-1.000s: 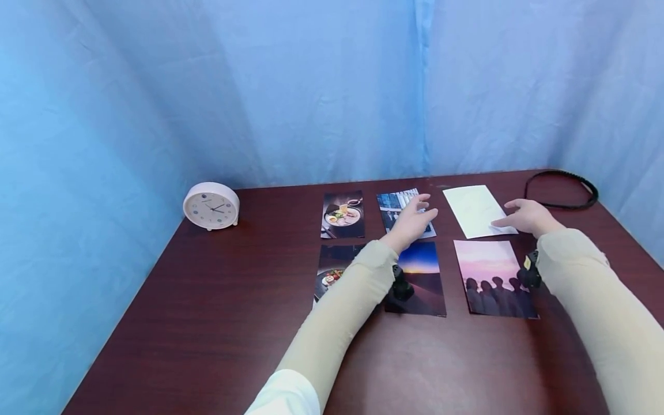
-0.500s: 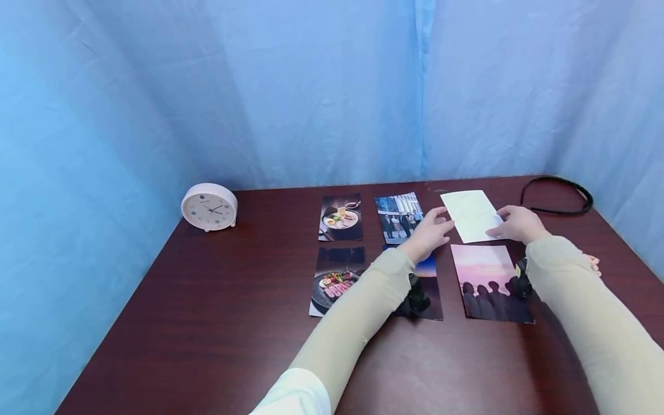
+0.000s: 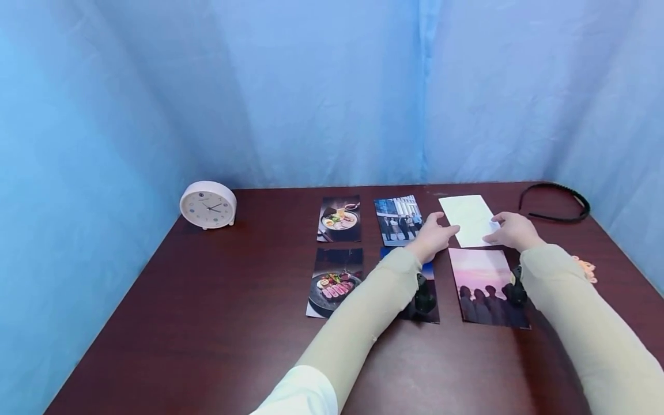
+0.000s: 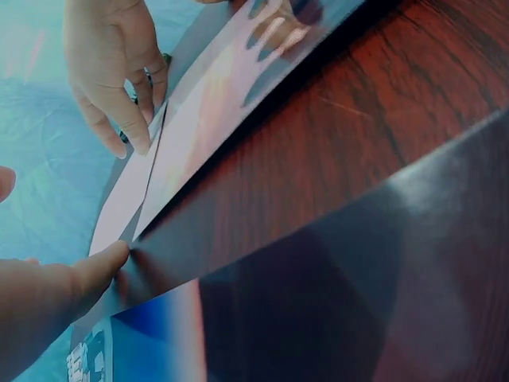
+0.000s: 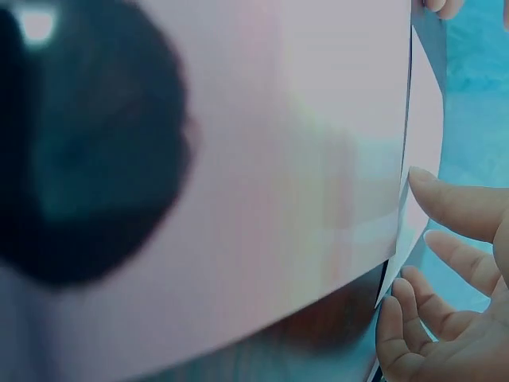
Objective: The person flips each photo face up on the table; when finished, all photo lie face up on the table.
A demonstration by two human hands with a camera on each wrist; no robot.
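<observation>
A blank white sheet of paper point(image 3: 467, 219) lies at the back right of the table. My right hand point(image 3: 513, 231) is at its right side, thumb on the near corner and fingers spread along the edge, as the right wrist view also shows. From the left, my left hand point(image 3: 433, 236) reaches with extended fingers to the sheet's near left corner; the left wrist view has a fingertip point(image 4: 119, 251) right at that corner. In front of the sheet lies a photo of silhouettes under a pink sky point(image 3: 479, 262). A group photo point(image 3: 396, 225) is left of the left hand.
A ramen photo point(image 3: 339, 219) and a steak photo point(image 3: 337, 282) lie to the left. My left forearm partly covers a sunset photo point(image 3: 427, 270). A white clock point(image 3: 208, 204) stands back left, a black headband point(image 3: 583, 202) back right. Beside the right sleeve shows a small pinkish thing point(image 3: 586, 268).
My left hand has moved right, from over the group photo to the sheet's left edge. My right hand has shifted slightly left, and the sheet's near right corner, raised before, now lies flatter.
</observation>
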